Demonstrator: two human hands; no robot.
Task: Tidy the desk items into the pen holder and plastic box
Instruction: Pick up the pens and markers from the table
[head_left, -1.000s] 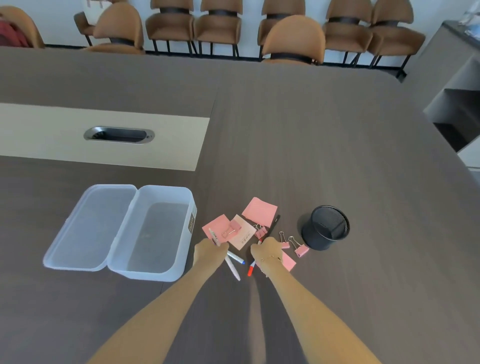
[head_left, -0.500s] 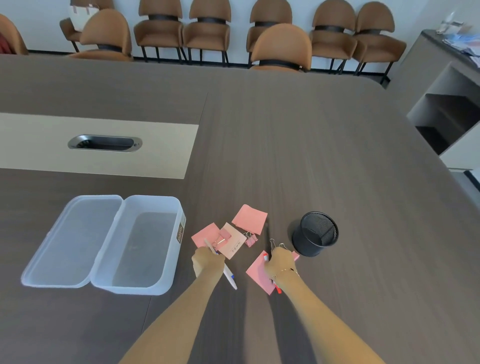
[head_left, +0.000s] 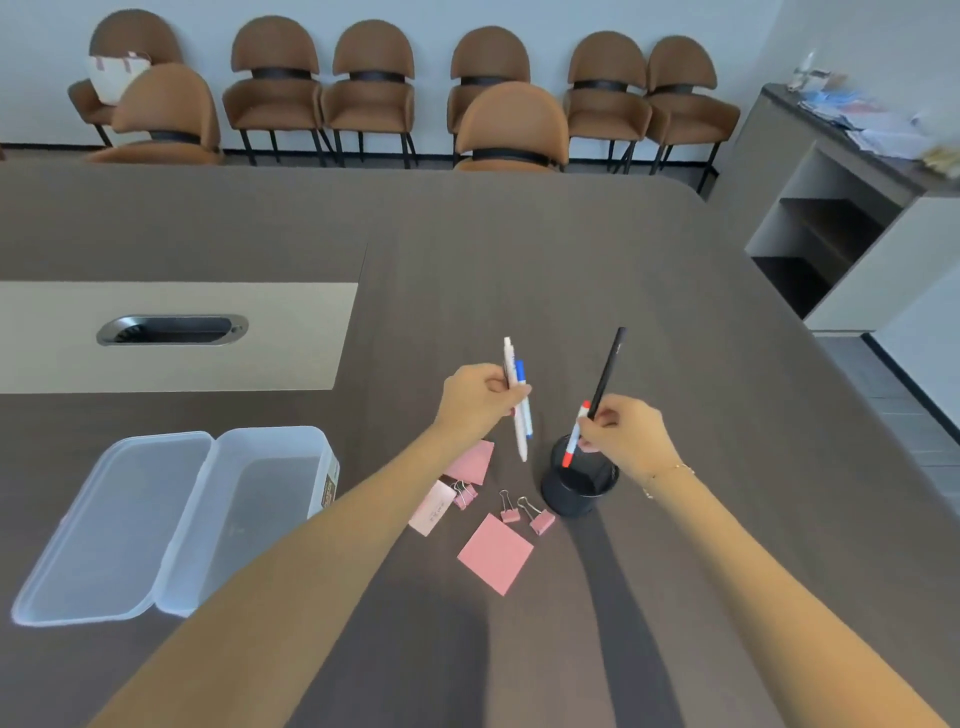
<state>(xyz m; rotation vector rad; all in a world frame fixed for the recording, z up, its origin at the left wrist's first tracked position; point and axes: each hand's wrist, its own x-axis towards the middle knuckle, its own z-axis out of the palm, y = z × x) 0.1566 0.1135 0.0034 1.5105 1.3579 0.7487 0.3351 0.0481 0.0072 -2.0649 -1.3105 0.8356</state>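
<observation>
Fingers (head_left: 493, 387) pinching pens (head_left: 519, 410) now lifted off table (head_left: 519, 260), beside pen holder (head_left: 579, 486).

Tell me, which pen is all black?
The long black pen in the right hand, sticking up tallest. Its neighbour there, the red-capped pen, is white; the left hand holds white pens.

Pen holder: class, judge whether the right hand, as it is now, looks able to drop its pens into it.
Probably yes. The right hand hovers just above the black mesh pen holder, gripping a red-capped pen and a black pen. The holder's mouth is open, and nothing lies between.
</observation>
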